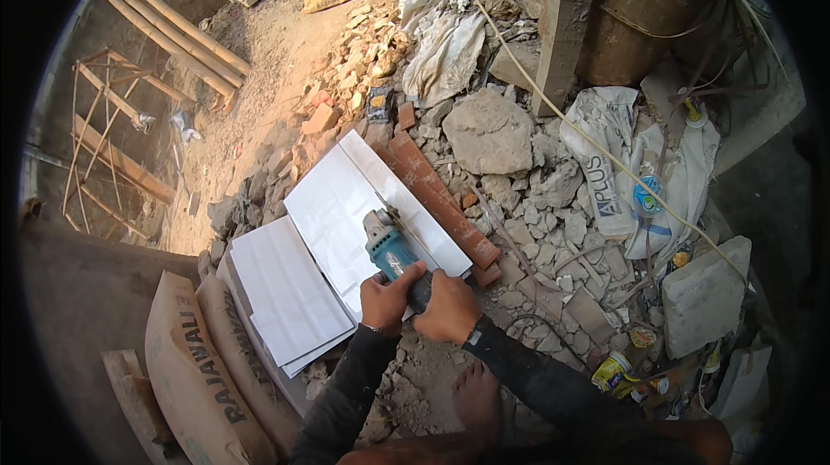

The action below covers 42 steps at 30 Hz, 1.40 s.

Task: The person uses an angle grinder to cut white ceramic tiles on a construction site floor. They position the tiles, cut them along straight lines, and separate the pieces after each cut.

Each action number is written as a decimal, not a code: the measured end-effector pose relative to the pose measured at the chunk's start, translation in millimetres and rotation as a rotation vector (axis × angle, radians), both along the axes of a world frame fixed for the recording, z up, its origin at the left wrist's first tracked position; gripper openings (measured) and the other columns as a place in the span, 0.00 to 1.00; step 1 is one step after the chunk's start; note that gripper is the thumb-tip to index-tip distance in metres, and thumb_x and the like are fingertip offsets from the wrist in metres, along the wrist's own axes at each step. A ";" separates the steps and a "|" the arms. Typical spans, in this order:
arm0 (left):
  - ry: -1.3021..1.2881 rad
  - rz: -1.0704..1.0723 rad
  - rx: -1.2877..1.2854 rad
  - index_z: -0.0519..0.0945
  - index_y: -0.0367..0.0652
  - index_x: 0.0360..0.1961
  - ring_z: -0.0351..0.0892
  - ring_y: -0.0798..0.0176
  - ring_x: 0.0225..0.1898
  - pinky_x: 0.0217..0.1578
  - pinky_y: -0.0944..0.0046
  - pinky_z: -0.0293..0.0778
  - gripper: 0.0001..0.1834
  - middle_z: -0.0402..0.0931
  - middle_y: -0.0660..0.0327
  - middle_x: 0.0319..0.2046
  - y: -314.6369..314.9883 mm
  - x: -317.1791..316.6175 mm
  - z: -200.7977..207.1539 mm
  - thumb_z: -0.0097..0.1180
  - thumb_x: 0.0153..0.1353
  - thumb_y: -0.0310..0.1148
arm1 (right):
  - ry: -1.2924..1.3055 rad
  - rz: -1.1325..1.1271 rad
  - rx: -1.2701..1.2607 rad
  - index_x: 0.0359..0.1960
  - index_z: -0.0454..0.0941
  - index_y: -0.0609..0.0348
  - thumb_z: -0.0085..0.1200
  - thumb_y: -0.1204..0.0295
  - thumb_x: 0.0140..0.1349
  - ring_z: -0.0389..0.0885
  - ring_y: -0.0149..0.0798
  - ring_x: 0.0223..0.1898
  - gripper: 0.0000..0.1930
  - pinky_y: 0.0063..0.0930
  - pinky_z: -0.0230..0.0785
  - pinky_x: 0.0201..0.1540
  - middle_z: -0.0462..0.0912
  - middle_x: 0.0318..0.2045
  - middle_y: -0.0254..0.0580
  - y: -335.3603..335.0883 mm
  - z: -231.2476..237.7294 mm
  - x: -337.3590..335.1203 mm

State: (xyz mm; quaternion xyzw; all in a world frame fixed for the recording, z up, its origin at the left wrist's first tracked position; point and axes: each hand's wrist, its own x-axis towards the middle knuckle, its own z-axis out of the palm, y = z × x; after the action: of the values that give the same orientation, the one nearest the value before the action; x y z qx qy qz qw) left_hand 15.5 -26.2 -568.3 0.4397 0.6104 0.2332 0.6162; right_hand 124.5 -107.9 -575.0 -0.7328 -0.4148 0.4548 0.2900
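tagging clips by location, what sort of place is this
Most likely an outdoor building or renovation site. Broken rubble covers the ground, cement sacks lie nearby, and both hands, left and right, hold an angle grinder over white tiles.

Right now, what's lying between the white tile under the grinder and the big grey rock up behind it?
In the head view, a long reddish-brown tile strip lies along the white tile, then small grey rubble up to the big rock.

Outdoor rubble ground (519, 197), sandy soil (277, 41), bamboo poles (173, 33), cement sacks (199, 379), possibly rusty drum (640, 15); daylight.
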 end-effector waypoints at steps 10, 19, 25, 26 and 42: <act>0.018 -0.011 -0.006 0.81 0.24 0.40 0.83 0.64 0.31 0.34 0.65 0.81 0.23 0.83 0.53 0.34 -11.3 1.3 2.1 0.75 0.52 0.33 | 0.007 0.004 -0.024 0.45 0.71 0.72 0.66 0.69 0.43 0.83 0.62 0.46 0.28 0.46 0.77 0.51 0.83 0.41 0.65 -10.9 3.3 2.7; -0.014 0.007 -0.019 0.81 0.25 0.39 0.83 0.65 0.29 0.32 0.65 0.81 0.20 0.84 0.54 0.34 -21.4 2.2 2.6 0.75 0.53 0.31 | 0.009 0.004 -0.027 0.44 0.71 0.73 0.65 0.69 0.43 0.84 0.63 0.44 0.27 0.46 0.78 0.50 0.83 0.40 0.66 -20.3 1.3 2.4; -0.021 0.012 -0.029 0.81 0.25 0.38 0.83 0.65 0.30 0.32 0.65 0.81 0.19 0.84 0.54 0.33 -29.3 3.4 3.4 0.74 0.54 0.30 | 0.029 0.008 -0.034 0.45 0.70 0.74 0.65 0.70 0.43 0.84 0.64 0.45 0.28 0.46 0.78 0.50 0.83 0.40 0.68 -27.4 1.3 3.2; -0.046 0.013 -0.034 0.81 0.25 0.38 0.83 0.65 0.30 0.32 0.65 0.81 0.19 0.84 0.54 0.33 -30.3 3.2 3.4 0.74 0.54 0.30 | 0.034 0.008 -0.043 0.45 0.70 0.74 0.64 0.70 0.43 0.84 0.64 0.45 0.28 0.46 0.78 0.50 0.83 0.40 0.68 -28.2 1.1 3.4; 0.006 -0.014 -0.030 0.81 0.28 0.40 0.83 0.64 0.30 0.34 0.64 0.80 0.17 0.84 0.56 0.34 -46.4 1.0 -1.7 0.72 0.55 0.30 | 0.059 -0.005 -0.060 0.44 0.70 0.73 0.63 0.71 0.43 0.83 0.66 0.44 0.26 0.50 0.77 0.50 0.83 0.38 0.69 -45.7 2.2 4.3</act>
State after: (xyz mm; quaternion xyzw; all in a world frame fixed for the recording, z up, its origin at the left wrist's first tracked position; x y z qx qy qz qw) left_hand 16.5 -72.7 -570.0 0.4354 0.6124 0.2182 0.6227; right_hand 128.8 -153.6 -572.8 -0.7286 -0.3904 0.4875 0.2812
